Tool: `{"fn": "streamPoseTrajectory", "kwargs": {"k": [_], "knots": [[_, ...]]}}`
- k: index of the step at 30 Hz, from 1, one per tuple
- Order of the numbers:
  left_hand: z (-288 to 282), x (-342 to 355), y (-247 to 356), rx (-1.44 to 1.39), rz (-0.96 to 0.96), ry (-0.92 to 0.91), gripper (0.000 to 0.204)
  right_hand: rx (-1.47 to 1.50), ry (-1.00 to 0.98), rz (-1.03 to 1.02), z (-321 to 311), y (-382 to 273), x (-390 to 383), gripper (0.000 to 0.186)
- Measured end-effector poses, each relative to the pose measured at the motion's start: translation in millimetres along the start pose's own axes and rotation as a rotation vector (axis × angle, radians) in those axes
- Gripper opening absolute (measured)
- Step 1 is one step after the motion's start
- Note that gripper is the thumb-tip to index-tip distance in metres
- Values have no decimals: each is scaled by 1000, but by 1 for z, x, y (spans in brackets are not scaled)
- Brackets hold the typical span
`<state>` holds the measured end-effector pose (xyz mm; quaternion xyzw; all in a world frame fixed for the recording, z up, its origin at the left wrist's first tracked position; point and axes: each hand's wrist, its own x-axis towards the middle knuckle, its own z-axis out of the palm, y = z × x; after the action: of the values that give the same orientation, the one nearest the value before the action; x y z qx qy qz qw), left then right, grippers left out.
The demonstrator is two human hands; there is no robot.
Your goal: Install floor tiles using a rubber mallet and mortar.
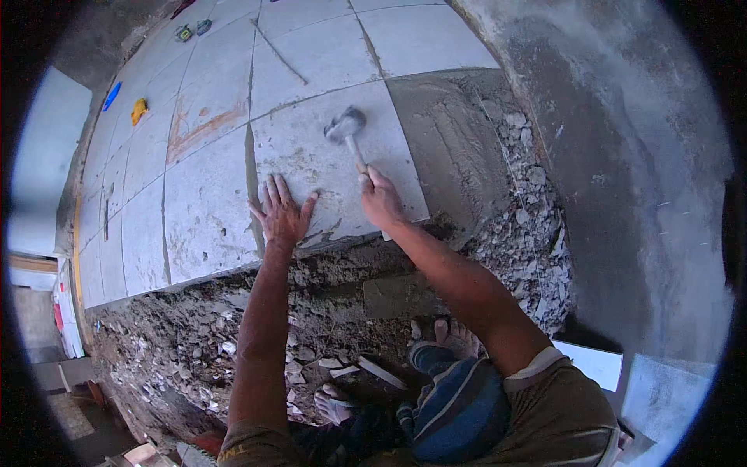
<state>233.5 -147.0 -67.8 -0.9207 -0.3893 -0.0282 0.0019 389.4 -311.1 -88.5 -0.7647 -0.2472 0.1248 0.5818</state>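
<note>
My right hand is wrapped round the handle of a mallet, whose dark, pale-topped head is a little blurred over a large light floor tile. My left hand lies on that same tile near its front left corner, with the fingers spread. Grey smears mark the tile's surface. To its right spreads a bed of wet grey mortar, with ridges across it. A mortar-filled joint runs along the tile's left side.
Broken rubble lines the wall on the right. Rough earth and debris lie around my feet. A thin stick, a yellow item and a blue item rest on the tiles farther off.
</note>
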Motion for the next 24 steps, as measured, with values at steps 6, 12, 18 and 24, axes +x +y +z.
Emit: {"fn": "streamPoseTrajectory", "kwargs": {"k": [6, 12, 18, 24], "knots": [[0, -1, -4, 14, -5, -4, 105, -82, -58, 13, -1, -6, -1, 32], [2, 0, -8, 66, 11, -5, 104, -3, -35, -9, 3, -16, 1, 30], [-4, 2, -2, 33, 8, -40, 102, -44, -69, 27, 5, -10, 16, 31], [3, 6, 11, 50, 47, -38, 101, 184, -190, 134, 9, -8, 46, 30]]}}
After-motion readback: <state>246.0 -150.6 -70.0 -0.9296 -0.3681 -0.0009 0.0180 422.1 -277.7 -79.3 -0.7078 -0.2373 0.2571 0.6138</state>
